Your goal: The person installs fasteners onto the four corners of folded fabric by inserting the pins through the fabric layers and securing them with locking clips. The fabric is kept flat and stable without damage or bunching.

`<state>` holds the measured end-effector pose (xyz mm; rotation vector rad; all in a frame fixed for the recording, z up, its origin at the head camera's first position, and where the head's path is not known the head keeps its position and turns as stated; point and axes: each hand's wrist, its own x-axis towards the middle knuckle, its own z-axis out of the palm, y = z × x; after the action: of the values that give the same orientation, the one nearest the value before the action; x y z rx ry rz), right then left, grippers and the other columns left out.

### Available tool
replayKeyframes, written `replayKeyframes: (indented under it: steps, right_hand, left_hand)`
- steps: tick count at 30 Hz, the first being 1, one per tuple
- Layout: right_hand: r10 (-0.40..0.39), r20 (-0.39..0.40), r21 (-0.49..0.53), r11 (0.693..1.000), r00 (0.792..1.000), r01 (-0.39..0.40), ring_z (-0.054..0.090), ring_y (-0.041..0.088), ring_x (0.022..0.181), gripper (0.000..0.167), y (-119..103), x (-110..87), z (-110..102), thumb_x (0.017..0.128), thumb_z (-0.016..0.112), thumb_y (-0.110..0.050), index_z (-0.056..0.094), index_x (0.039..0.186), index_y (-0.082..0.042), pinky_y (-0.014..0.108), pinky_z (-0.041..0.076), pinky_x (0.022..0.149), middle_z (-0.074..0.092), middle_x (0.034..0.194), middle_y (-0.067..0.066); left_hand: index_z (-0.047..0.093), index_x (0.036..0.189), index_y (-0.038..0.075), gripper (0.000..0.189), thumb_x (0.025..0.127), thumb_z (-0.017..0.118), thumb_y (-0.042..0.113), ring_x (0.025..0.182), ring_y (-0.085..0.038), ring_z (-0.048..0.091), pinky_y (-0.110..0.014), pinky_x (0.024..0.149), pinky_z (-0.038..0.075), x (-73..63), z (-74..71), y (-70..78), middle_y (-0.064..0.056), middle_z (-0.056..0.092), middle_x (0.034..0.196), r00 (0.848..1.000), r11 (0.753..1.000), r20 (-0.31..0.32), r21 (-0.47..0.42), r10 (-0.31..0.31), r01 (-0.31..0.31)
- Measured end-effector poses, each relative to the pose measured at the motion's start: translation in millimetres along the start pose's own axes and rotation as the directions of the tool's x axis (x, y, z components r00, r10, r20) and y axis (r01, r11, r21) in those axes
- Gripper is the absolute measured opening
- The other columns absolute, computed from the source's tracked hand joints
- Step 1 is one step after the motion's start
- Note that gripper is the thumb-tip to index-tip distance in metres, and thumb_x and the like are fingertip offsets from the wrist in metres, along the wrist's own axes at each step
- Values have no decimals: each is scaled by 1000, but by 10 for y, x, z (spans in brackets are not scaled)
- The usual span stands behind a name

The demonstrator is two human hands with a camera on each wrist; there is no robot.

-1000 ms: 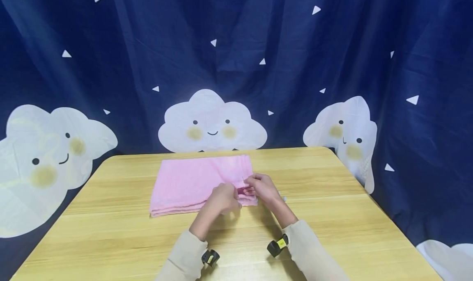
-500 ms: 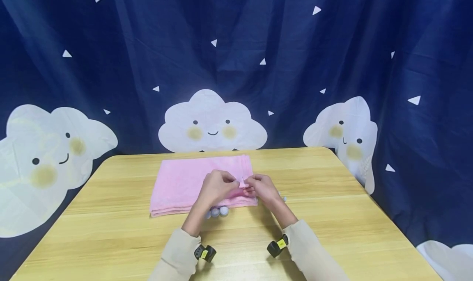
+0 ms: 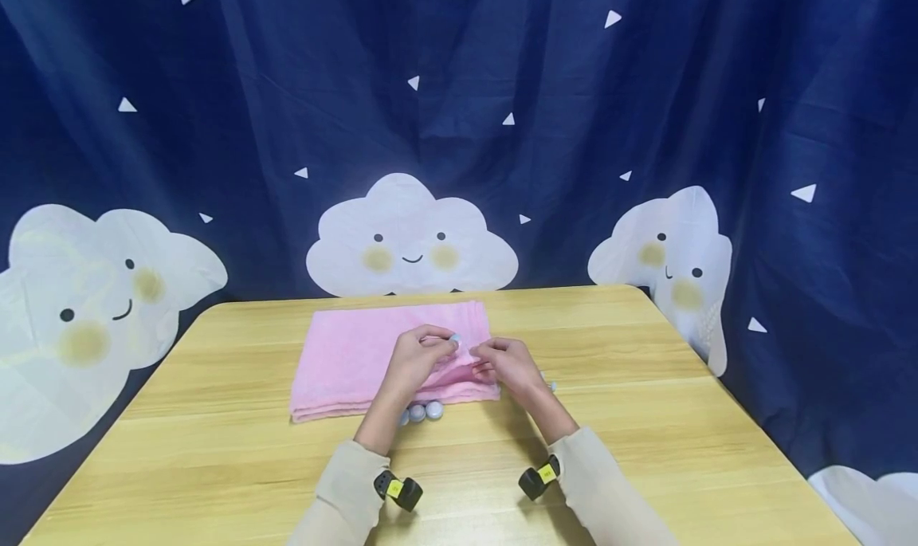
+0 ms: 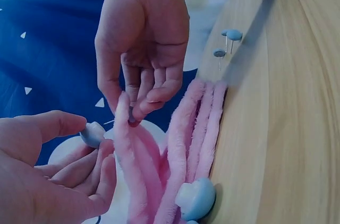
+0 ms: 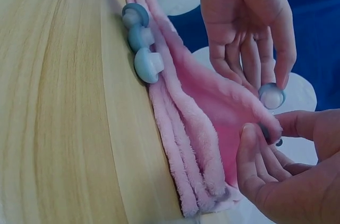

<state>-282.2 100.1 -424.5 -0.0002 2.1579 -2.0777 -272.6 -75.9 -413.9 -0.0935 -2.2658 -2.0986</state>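
Observation:
A folded pink fleece blanket lies on the table, its near right corner lifted. My left hand pinches a pale blue mushroom-shaped cap between thumb and fingertips, just left of that raised corner. My right hand grips the blanket's top layer between thumb and fingers. Under that layer, at the right fingertips, shows a small grey-blue disc, partly hidden by cloth and thumb. A thin pin pokes out of the cloth toward the cap in the left wrist view.
Mushroom-shaped caps stand in a row along the blanket's near edge. To the right of the blanket, flat-headed pins stand on the wooden table, largely behind the right wrist in the head view. A dark blue curtain hangs behind.
My left hand has risen from the blanket's near edge with a cap and now holds it near the raised corner. The right hand stays put, gripping the cloth.

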Motion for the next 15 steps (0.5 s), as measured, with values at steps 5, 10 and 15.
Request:
replayKeyframes:
  steps: [5,10,15]
  right_hand:
    - [-11,13,-2,1000,1000,11,67,15,68,18,-9,-9,-7,89,70,-11,68,95,5,24,57,65,70,82,10]
    - [-24,20,-6,1000,999,24,67,15,69,19,-12,-16,-10,89,72,-12,69,96,5,25,57,65,71,82,10]
    - [-24,25,-9,1000,999,24,67,15,70,18,-19,-20,-12,89,71,-11,69,96,5,25,57,67,70,84,9]
  left_hand:
    - [71,108,-1,23,87,75,9,95,-30,75,-37,86,61,2,1,-11,-18,77,102,1000,999,-5,-40,-1,0]
    - [73,107,-2,22,87,76,6,95,-26,75,-34,84,61,5,4,-18,-18,76,103,1000,998,-21,-57,24,-25]
    - [75,106,1,23,85,79,8,95,-21,75,-30,83,61,5,17,-19,-16,77,104,998,999,-42,-19,43,-44]
